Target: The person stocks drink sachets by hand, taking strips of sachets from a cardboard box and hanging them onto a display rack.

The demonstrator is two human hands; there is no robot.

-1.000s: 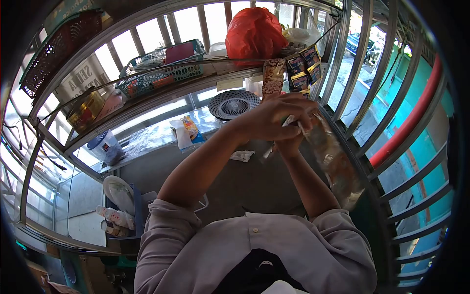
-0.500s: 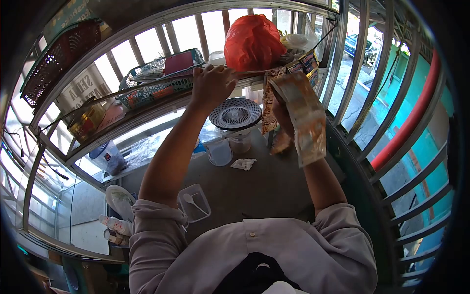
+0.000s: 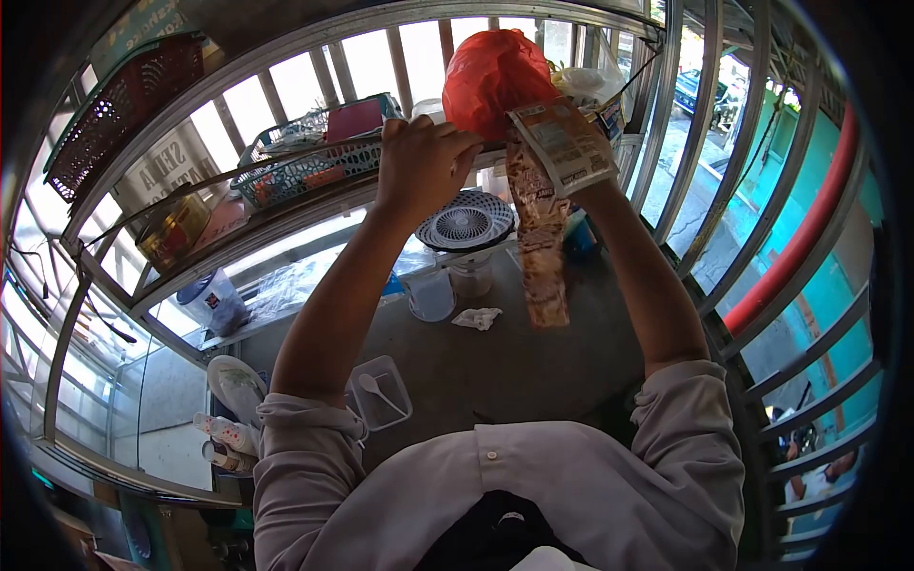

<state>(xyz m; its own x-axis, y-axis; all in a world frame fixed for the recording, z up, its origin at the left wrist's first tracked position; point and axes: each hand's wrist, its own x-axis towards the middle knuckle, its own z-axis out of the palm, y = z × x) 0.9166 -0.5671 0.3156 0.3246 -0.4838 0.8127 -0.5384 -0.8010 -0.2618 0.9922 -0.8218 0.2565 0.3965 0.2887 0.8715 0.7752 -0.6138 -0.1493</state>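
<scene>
Left hand [image 3: 419, 162]: raised to the upper shelf [image 3: 286, 195], fingers curled over its front edge.
Right hand [image 3: 581, 176]: mostly hidden, grasping a strip of sachets [image 3: 545, 205] that hangs down beside the red bag [image 3: 490, 71].
Below: white fan [image 3: 464, 224].

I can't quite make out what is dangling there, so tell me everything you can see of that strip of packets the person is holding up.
The strip is a chain of small flat sachets joined end to end, glossy like foil or plastic, printed in brown, orange and white. The right hand, mostly hidden behind it, holds the top end up at the shelf; the top packets fold forward, showing a pale printed side. The rest hangs freely above the counter. The left hand is apart from it.
</scene>
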